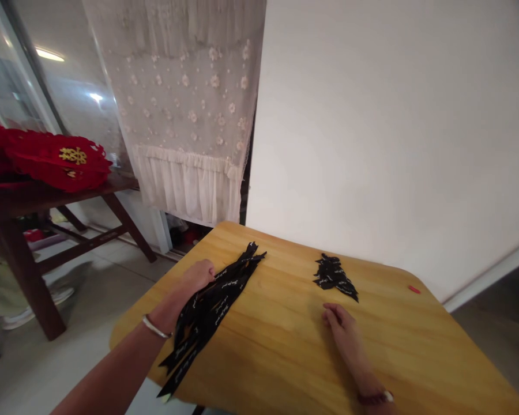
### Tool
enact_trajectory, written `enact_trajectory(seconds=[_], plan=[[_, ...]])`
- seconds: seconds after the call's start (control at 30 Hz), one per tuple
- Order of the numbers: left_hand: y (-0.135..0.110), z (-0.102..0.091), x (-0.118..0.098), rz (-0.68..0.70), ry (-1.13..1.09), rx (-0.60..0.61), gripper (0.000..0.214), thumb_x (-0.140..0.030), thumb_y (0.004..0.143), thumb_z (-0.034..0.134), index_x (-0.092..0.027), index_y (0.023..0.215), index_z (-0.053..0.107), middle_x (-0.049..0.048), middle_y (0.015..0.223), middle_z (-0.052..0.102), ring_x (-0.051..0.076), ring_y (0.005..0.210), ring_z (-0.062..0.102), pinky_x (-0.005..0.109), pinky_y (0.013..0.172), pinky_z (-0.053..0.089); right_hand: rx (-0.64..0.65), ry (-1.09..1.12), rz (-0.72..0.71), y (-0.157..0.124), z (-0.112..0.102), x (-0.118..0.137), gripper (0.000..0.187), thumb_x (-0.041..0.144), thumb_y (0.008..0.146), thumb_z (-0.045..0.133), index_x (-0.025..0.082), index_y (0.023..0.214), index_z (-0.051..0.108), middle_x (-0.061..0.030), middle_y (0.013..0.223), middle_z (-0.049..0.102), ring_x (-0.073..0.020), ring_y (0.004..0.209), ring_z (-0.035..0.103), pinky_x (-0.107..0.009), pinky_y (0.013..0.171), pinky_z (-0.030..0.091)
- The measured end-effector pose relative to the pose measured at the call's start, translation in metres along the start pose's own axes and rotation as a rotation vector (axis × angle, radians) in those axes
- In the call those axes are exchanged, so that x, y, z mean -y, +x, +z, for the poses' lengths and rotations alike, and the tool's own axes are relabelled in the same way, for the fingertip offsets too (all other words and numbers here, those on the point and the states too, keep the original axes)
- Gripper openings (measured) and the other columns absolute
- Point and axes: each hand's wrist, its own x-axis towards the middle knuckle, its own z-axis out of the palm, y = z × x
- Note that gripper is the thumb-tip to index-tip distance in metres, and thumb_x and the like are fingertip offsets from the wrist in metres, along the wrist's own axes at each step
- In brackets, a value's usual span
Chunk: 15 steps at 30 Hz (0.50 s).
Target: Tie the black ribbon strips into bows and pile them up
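A pile of long black ribbons (225, 291) with white script lies lengthwise on the left of the wooden table, some ends hanging over its near edge. At the pile's left edge is my left hand (198, 278), its fingers curled closed; what they may hold is hidden. My right hand (343, 327) is over the bare wood, thumb and fingers drawn together with nothing visible in them. Just beyond it sits a smaller bunch of black ribbon pieces (334, 275), with pointed ends and white lettering, apart from the hand.
The wooden table (281, 346) stands against a white wall (372, 127). A small red object (414, 289) is near its far right corner. To the left, red decorations with gold emblems (64, 161) rest on a dark wooden bench (90, 193). A lace curtain (185, 115) hangs behind.
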Motion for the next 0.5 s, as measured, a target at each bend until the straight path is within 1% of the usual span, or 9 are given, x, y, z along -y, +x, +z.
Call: enact_trajectory(seconds=[0.07,0.13,0.2,0.27,0.33,0.37,0.43,0.5], plan=[[0.002,-0.004,0.0,0.007,-0.074,-0.031,0.005,-0.016,0.054,0.053,-0.015,0.051,0.049,0.0001,0.052,0.052,0.014,0.057,0.048,0.024,0.051,0.027,0.001,-0.002,-0.007,0.0,0.0,0.0,0.023,0.036,0.066,0.048,0.016,0.074,0.056,-0.0046,0.063,0.06,-0.0184,0.058,0.055,-0.029,0.055,0.043],[0.001,-0.01,-0.005,0.003,-0.172,-0.041,0.007,-0.016,0.058,0.05,-0.014,0.051,0.049,0.0003,0.05,0.053,0.014,0.055,0.049,0.023,0.05,0.029,0.008,-0.004,-0.008,0.0,0.0,-0.001,0.022,0.036,0.067,0.048,0.016,0.074,0.056,-0.0044,0.063,0.061,-0.0181,0.058,0.055,-0.029,0.055,0.043],[-0.003,-0.019,-0.016,0.004,-0.294,-0.014,0.01,-0.018,0.063,0.046,-0.013,0.056,0.051,0.0019,0.051,0.056,0.014,0.052,0.051,0.023,0.049,0.032,0.011,-0.005,-0.005,0.0,0.0,-0.002,0.022,0.036,0.067,0.048,0.016,0.074,0.057,-0.0038,0.061,0.06,-0.0177,0.056,0.054,-0.029,0.055,0.042],[-0.012,-0.029,-0.035,0.027,-0.401,0.016,0.012,-0.022,0.067,0.044,-0.012,0.067,0.052,0.0031,0.058,0.06,0.014,0.056,0.054,0.024,0.053,0.037,-0.001,0.003,-0.012,0.0,0.001,-0.002,0.022,0.036,0.067,0.048,0.016,0.073,0.057,-0.0028,0.057,0.058,-0.0172,0.054,0.053,-0.028,0.053,0.042],[-0.026,-0.04,-0.06,0.104,-0.698,0.144,0.013,-0.023,0.066,0.049,-0.011,0.071,0.053,0.0049,0.062,0.061,0.014,0.059,0.056,0.026,0.058,0.039,-0.009,0.038,-0.029,0.002,0.0,0.0,0.022,0.036,0.066,0.049,0.016,0.072,0.057,-0.002,0.054,0.057,-0.0168,0.053,0.053,-0.028,0.053,0.041],[-0.034,-0.045,-0.073,0.176,-0.797,0.227,0.014,-0.023,0.066,0.051,-0.011,0.073,0.053,0.005,0.063,0.061,0.014,0.06,0.056,0.026,0.06,0.04,-0.01,0.07,-0.035,0.004,-0.001,0.002,0.022,0.036,0.066,0.049,0.016,0.072,0.057,-0.0018,0.054,0.057,-0.0167,0.053,0.053,-0.028,0.054,0.041],[-0.051,-0.052,-0.1,0.292,-0.928,0.422,0.014,-0.023,0.067,0.052,-0.012,0.075,0.053,0.0054,0.064,0.062,0.013,0.059,0.057,0.025,0.058,0.04,-0.007,0.158,-0.029,0.008,-0.006,0.007,0.023,0.037,0.065,0.051,0.016,0.073,0.056,-0.0019,0.057,0.057,-0.0164,0.054,0.053,-0.028,0.054,0.041],[-0.064,-0.052,-0.123,0.364,-1.047,0.606,0.013,-0.023,0.069,0.053,-0.012,0.075,0.052,0.0051,0.062,0.061,0.012,0.054,0.056,0.024,0.054,0.04,-0.008,0.249,0.008,0.012,-0.012,0.016,0.025,0.038,0.064,0.053,0.016,0.075,0.056,-0.0022,0.061,0.058,-0.0155,0.054,0.053,-0.026,0.052,0.04]])
